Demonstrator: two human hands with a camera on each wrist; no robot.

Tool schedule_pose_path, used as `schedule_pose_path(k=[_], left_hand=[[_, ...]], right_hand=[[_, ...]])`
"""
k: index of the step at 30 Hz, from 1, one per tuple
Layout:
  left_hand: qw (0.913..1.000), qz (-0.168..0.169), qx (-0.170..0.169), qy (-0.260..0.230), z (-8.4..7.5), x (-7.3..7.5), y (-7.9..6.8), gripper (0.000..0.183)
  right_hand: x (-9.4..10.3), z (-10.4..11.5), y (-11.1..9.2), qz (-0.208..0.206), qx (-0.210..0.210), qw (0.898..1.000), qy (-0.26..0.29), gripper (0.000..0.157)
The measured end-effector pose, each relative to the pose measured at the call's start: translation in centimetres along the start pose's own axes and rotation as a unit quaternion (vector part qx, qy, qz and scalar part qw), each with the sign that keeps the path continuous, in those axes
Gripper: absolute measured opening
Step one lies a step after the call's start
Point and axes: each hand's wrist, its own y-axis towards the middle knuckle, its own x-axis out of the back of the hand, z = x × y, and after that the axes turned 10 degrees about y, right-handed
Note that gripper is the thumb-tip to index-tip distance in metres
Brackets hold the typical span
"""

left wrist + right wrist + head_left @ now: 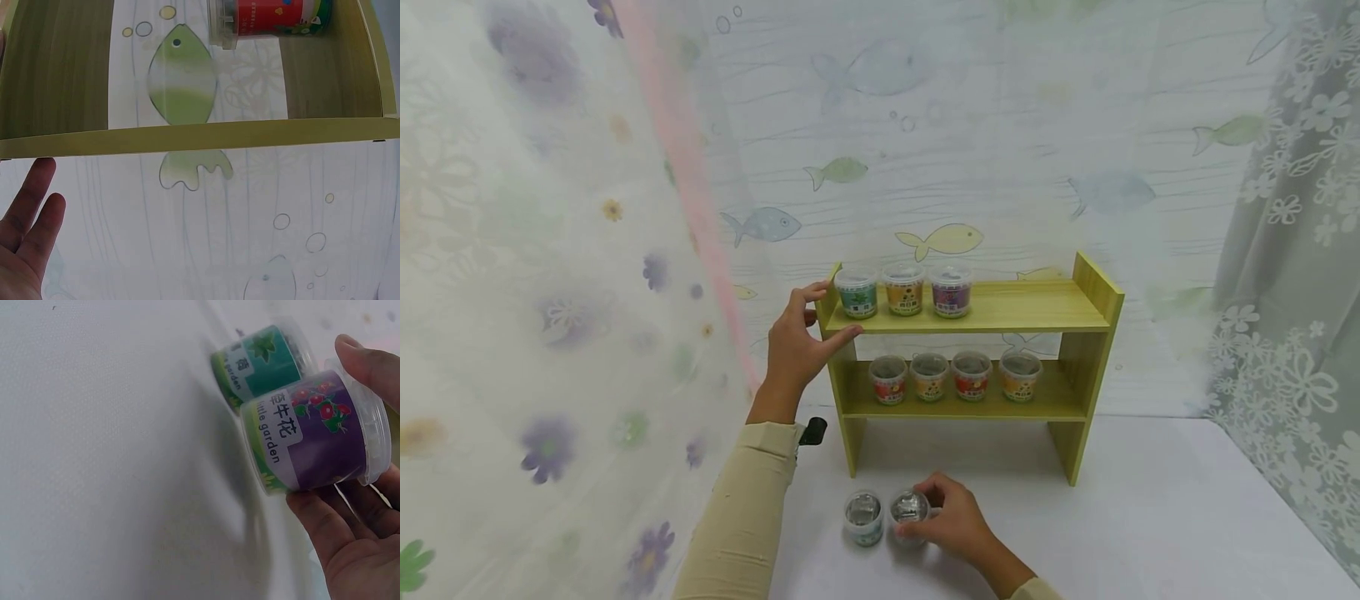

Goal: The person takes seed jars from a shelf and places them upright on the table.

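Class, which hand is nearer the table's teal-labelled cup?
Right hand: holding the purple-labelled cup beside the teal-labelled cup; the left hand is up at the shelf.

Left grip (797, 340) sits higher than curled right grip (953, 518).

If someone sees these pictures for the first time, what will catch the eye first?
Probably the greenish shelf on the white table, with three tubs on its upper board and four on the lower. Next, the right hand, holding a purple-labelled tub before the shelf, beside a teal-labelled tub.
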Motion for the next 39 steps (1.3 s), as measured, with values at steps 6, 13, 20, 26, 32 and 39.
schedule_pose_path(k=[6, 13, 20, 26, 32, 39], left_hand=[[1.0000, 0.000, 0.001, 0.000, -0.1, 0.1, -0.1, 0.074], [1.0000, -0.002, 0.001, -0.001, -0.1, 0.2, 0.0, 0.074], [1.0000, -0.005, -0.003, 0.000, -0.1, 0.1, 0.0, 0.075], [0.9999, -0.007, -0.010, -0.003, -0.1, 0.2, 0.1, 0.075], [0.9999, -0.007, -0.010, -0.002, 0.2, 0.2, 0.0, 0.074], [1.0000, -0.002, -0.006, -0.002, 0.3, 0.0, -0.1, 0.074]], right_hand=[[-0.3, -0.1, -0.1, 0.001, -0.002, 1.000, -0.006, 0.059], [-0.6, -0.4, -0.4, 0.006, -0.001, 1.000, -0.016, 0.062], [-0.7, -0.8, -0.3, 0.005, 0.002, 1.000, -0.014, 0.063], [-0.7, -0.8, -0.1, 0.000, 0.003, 1.000, -0.017, 0.062], [-0.9, -0.8, -0.1, 0.000, -0.009, 1.000, -0.010, 0.063], [-0.9, -1.0, -0.2, 0.005, -0.012, 1.000, 0.002, 0.064]])
